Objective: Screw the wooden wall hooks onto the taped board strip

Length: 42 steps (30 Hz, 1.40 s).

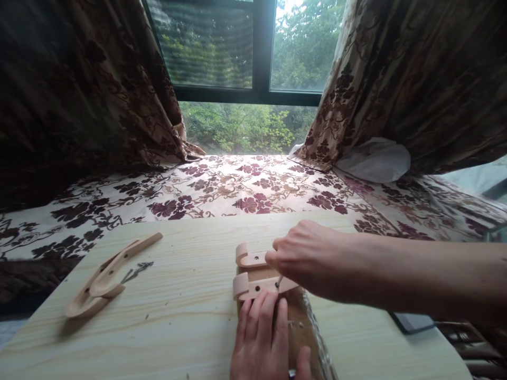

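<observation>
Light came in through the window (pixel 249 126) ahead of you, between two patterned curtains (pixel 130 95) (pixel 340 100). A floral cloth (pixel 253 184) lay beyond the pale wooden table (pixel 190 327).

Your right hand (pixel 303 253) was closed in a fist, its arm reaching in from the right. A thin metal shaft (pixel 279 281) stuck out below the fist, tilted, its lower end at a hole in the near wooden hook (pixel 253 286). Whatever handle there was lay hidden in your grip.

Your left hand (pixel 261 338) was palm down and open, fingers extended and only slightly spread, thumb out to the right. Its fingertips reached the near edge of that hook; the palm lay over the brown board (pixel 297 311). You had nothing visibly gripped in it, though its underside could not be seen.

Near hook and far wooden hook (pixel 251 258) lay side by side across the board, curled ends to the left, a dark hole showing in each. The board's right edge looked ragged and pale.

Well off to the left, two loose wooden hooks (pixel 113 274) overlapped on the table, with a few screws (pixel 137 272) just beside them. Small dark specks dotted the tabletop. A flat, dark-edged object (pixel 414 322) lay under your right forearm's side of the table, partly hidden.
</observation>
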Available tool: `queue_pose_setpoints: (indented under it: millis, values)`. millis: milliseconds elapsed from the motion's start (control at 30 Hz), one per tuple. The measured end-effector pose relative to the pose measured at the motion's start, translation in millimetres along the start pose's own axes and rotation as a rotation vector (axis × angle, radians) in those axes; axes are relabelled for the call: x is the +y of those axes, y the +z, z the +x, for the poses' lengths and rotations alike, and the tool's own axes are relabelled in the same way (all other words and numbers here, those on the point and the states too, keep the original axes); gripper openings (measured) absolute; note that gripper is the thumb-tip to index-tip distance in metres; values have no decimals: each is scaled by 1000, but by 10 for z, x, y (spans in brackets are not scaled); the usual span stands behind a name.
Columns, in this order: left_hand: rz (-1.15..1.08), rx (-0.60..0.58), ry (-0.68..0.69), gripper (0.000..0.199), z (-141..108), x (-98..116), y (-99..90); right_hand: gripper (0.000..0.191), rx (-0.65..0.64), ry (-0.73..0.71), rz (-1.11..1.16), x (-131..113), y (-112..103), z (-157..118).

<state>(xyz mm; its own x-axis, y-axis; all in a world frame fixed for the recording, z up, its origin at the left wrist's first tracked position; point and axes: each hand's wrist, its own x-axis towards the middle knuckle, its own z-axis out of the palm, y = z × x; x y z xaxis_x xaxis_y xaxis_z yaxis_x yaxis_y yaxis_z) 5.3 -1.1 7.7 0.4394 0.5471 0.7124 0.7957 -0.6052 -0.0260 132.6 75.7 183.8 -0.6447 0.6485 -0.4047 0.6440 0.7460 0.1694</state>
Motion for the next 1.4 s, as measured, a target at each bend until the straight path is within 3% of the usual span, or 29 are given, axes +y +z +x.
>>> queue_pose_setpoints:
  millis: [167,333,500,733,800,833,867,900,1133,1400]
  values:
    - [-32,59,-115,38,-27,36,46,12,106,-138,-71,-58,0,77]
    - [4,25,-19,39,-32,-8,52,13,-20,33,-21,-62,45,60]
    - [45,44,-17,38,14,-30,27,11,-80,152,44,-42,19,-16]
    - [109,87,78,43,-60,-92,168,16,66,-121,-18,30,14,-17]
    - [75,151,56,45,-92,-46,287,14,96,-149,-48,44,50,10]
    - [27,202,-16,45,-101,-7,352,14,104,-140,-54,48,65,19]
    - [-31,380,-171,48,-106,38,415,14,106,-125,-53,51,73,24]
    - [-67,416,-243,49,-108,84,470,15,99,-111,-45,53,75,25]
    - [-72,441,-293,39,-98,178,560,17,81,-66,-27,53,14,-2]
    - [-37,500,-386,36,1,236,523,12,145,-175,-37,-24,144,27]
